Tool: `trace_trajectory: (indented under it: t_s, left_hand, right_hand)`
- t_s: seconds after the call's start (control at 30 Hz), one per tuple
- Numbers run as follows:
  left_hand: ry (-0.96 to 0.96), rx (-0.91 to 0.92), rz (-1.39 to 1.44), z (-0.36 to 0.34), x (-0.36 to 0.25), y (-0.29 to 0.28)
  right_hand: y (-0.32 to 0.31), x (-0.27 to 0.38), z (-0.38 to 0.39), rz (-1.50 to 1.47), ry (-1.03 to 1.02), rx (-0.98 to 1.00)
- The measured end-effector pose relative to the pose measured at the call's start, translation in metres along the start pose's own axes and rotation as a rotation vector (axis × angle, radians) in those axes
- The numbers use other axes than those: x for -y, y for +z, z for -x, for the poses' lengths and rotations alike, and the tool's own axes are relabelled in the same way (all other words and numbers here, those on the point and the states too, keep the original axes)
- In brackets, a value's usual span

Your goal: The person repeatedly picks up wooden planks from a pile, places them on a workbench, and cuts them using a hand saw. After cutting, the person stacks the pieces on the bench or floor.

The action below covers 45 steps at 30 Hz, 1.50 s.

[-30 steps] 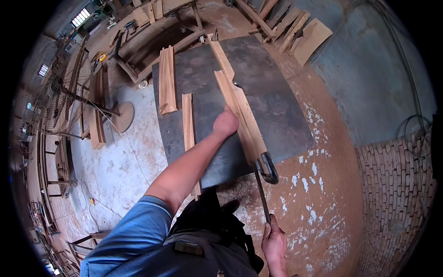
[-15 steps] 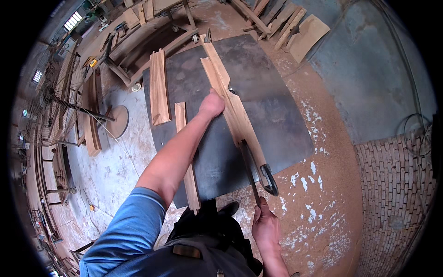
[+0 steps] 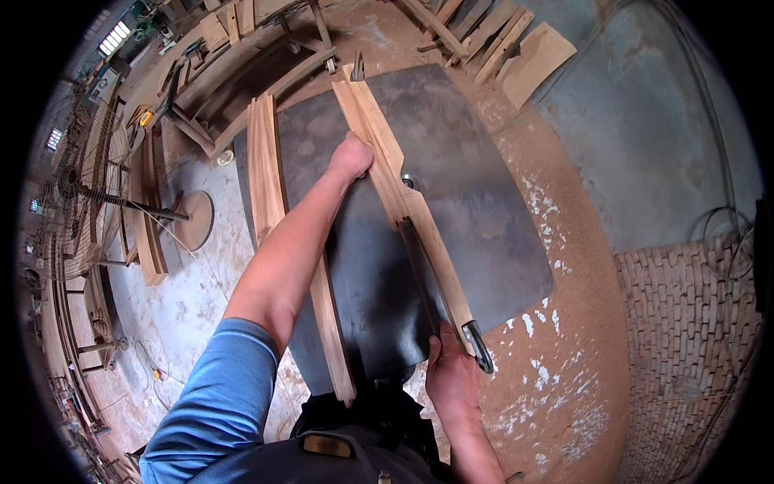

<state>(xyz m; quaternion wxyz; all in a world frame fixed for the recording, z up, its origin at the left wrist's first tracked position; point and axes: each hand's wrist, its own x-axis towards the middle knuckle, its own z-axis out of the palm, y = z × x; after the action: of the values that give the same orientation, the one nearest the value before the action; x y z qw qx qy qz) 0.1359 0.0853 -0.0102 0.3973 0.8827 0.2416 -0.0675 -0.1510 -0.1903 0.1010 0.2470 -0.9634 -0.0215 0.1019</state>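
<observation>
My left hand grips the pale grooved wooden piece lying lengthwise on a dark metal tabletop; a notched strip runs along its right side. My right hand, low in the view, is closed on the near end of a long, thin dark bar, whose far end meets the grooved piece's near part. Dark clamps sit at the far end and near end of the workpiece. Two loose wooden strips lie to the left, partly under my forearm.
A standing fan with a round base and stacked planks are at left. A wooden trolley stands beyond the table. Boards lean at upper right beside a grey floor area; a brick-like patterned surface is at lower right.
My right hand and the dark bar have moved forward along the workpiece. My left hand has moved up and leftward in the view, still on the wood, as the table's position in the picture shifted.
</observation>
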Motion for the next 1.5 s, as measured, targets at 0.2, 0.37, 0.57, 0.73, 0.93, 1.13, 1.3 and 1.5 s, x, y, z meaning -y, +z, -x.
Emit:
trace_trajectory:
  t_s: [0.2,0.37,0.57,0.73,0.93,1.13,1.3,1.5]
  left_hand:
    - [0.034,-0.028,-0.014,-0.058,0.021,-0.013]
    - [-0.021,-0.003,-0.108,-0.07,-0.018,-0.046]
    - [-0.147,0.081,-0.167,-0.066,-0.038,-0.071]
    - [-0.134,0.205,0.527,-0.062,0.013,-0.089]
    - [-0.098,0.639,1.377,0.145,0.053,-0.067]
    - [-0.203,0.668,1.491,0.352,0.069,-0.012]
    - [0.134,0.256,0.443,0.377,0.105,-0.003]
    - [-0.132,-0.092,-0.251,0.369,0.083,-0.017]
  right_hand:
    - [0.015,0.02,-0.034,-0.012,-0.023,-0.022]
    - [0.013,0.052,-0.084,-0.083,0.086,0.111]
    - [0.012,0.079,-0.118,-0.073,0.021,0.222]
    - [0.018,0.05,-0.049,-0.413,0.01,0.153]
    - [-0.003,0.013,0.018,-0.962,0.347,0.177]
    - [0.016,0.004,0.061,-0.887,0.229,0.335]
    - [0.046,-0.027,0.086,-0.867,0.164,0.355]
    - [0.087,-0.033,0.078,-0.343,-0.115,0.155]
